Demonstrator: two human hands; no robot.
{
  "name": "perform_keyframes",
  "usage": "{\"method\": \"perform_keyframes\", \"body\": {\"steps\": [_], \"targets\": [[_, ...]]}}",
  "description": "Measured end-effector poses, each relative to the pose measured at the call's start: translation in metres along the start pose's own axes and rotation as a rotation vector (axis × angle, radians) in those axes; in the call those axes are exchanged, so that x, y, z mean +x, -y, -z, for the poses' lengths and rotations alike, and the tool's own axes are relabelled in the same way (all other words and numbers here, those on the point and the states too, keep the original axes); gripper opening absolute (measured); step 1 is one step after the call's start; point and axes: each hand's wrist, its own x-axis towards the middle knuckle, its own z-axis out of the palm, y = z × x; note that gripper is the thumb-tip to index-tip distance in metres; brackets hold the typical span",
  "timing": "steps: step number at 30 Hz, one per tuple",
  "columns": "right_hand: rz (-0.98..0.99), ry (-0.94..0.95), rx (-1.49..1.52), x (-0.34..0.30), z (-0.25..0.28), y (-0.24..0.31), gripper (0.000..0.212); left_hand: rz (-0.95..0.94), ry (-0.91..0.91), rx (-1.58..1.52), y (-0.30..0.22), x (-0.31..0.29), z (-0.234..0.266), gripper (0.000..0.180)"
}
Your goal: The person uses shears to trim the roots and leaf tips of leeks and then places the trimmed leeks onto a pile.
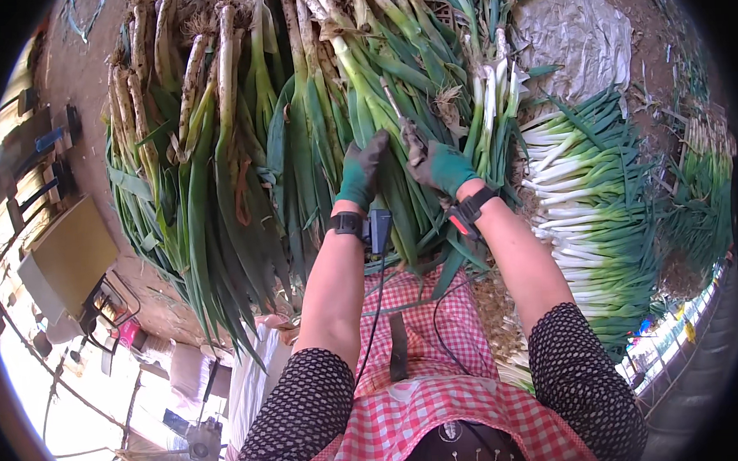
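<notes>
Green leeks lie heaped under the left hand and right hand, which are slightly apart: the right is closed around a thin knife-like tool, but whether the left grips the leaves I cannot tell. Right of the hands, whiter-stemmed leeks lie in a row, with a crumpled pale sheet beyond; brown ground borders the heap's far left edge.

No legible text, labels, brands, numbers or signs on anything in view.
</notes>
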Motion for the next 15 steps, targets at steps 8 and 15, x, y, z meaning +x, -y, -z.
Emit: {"method": "perform_keyframes", "body": {"steps": [8,15], "targets": [[0.196,0.030,-0.058,-0.098,0.024,0.007,0.055,-0.064,0.083,-0.018,0.003,-0.018,0.031,0.045],[0.128,0.069,-0.105,-0.045,0.035,0.061,0.058,-0.022,0.093,-0.093,0.009,-0.029,0.033,0.038]]}}
